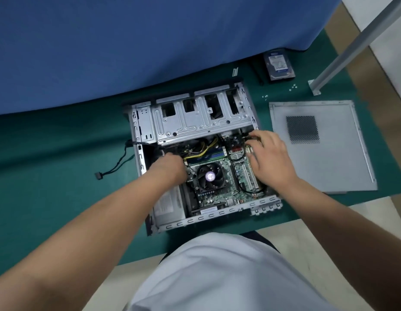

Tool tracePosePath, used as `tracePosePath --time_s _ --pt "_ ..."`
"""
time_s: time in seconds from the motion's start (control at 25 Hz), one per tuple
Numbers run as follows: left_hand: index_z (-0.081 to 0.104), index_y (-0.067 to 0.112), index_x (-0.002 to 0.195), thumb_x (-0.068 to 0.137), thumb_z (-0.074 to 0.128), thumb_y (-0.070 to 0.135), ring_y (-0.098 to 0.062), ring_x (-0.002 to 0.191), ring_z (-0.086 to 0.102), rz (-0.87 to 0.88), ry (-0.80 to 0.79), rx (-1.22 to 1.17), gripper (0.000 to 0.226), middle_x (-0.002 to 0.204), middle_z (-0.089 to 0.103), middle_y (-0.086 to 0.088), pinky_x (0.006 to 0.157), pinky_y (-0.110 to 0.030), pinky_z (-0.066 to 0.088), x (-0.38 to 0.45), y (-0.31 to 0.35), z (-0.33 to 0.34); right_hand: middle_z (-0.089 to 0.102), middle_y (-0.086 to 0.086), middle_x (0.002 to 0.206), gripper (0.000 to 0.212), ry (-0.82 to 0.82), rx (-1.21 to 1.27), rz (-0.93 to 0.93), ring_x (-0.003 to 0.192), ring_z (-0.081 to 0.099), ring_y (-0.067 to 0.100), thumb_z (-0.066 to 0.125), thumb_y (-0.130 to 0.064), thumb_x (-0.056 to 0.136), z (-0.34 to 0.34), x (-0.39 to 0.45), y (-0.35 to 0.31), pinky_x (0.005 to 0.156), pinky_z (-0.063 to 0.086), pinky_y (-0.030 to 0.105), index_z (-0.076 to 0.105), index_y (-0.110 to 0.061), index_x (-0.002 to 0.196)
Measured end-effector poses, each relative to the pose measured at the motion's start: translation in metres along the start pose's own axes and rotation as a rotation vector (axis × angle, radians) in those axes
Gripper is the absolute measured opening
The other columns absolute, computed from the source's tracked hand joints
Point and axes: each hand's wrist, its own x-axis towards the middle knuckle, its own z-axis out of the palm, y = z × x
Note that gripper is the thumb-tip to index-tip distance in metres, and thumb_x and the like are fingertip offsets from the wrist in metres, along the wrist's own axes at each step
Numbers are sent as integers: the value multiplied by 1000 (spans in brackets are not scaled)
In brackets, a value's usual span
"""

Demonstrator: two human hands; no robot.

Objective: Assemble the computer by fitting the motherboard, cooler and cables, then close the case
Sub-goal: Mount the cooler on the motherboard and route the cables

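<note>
Seating cables: right hand (pixel 270 158) fingers curled at connector on motherboard (pixel 219 189); left hand (pixel 170 167) grip hidden, cannot tell; press straight, unforced.

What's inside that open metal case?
The case holds a green motherboard, a cooler fan, yellow cables and a grey box. Both hands cover what they're working on.

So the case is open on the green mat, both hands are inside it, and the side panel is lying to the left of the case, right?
Not quite. The head view shows the side panel lying to the right of the case, not the left. The rest holds: the case is open on the green mat, with the left hand and right hand inside it.
</note>
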Motion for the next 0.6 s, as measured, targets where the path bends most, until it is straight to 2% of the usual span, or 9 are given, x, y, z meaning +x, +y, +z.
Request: tracePosePath --time_s 0.12,0.2,0.28,0.36,0.4,0.48,0.6 --pt "59 9 77 91 56 10 -22 67 60 -10 -16 9 15 82 59 -6 60 -31 51 2 5 -3 47 7 141 33 -3 -94 -23 134 38 30 63 -18 90 7 -1 -2 109 39 53 65 -13 122" --pt "60 9 82 90 56 6 -21 66 56 -23 24 80 9 80 58 -4 63 -32 48 -3 10 -5 49 7 138 35 -21 -131 -27 130 39 31 62 -22 90 2 9 -1 106 41 53 65 -15 123" --pt "64 11 97 87 58 4 -25 79 57 8 65 191 13 93 58 -4 74 -39 47 -9 14 -4 48 6 139 36 -52 -150 -15 129 39 31 61 -27 91 0 17 -1 105 41 54 64 -16 124" --pt "67 16 109 90 61 9 -29 103 56 183 144 288 21 110 57 -5 86 -45 48 -12 13 0 47 5 143 34 -71 -165 1 132 35 33 61 -27 91 3 18 -2 106 38 55 64 -15 122" --pt "67 19 109 92 62 15 -27 107 56 316 185 303 19 112 58 -3 89 -44 48 -13 10 1 47 4 143 33 -71 -173 5 133 34 33 60 -27 91 5 17 -3 107 36 54 65 -15 121" --pt "66 24 101 94 63 29 -20 98 61 552 173 231 9 103 64 4 85 -39 53 -19 0 1 48 3 143 31 -61 -169 14 133 34 32 60 -26 91 6 18 -4 108 36 53 66 -15 120" --pt "64 26 96 95 67 42 -13 76 61 628 9 106 16 80 65 12 69 -32 52 -32 -9 3 50 2 141 29 -53 -154 31 132 34 32 60 -24 91 6 20 -4 106 37 53 68 -15 117"
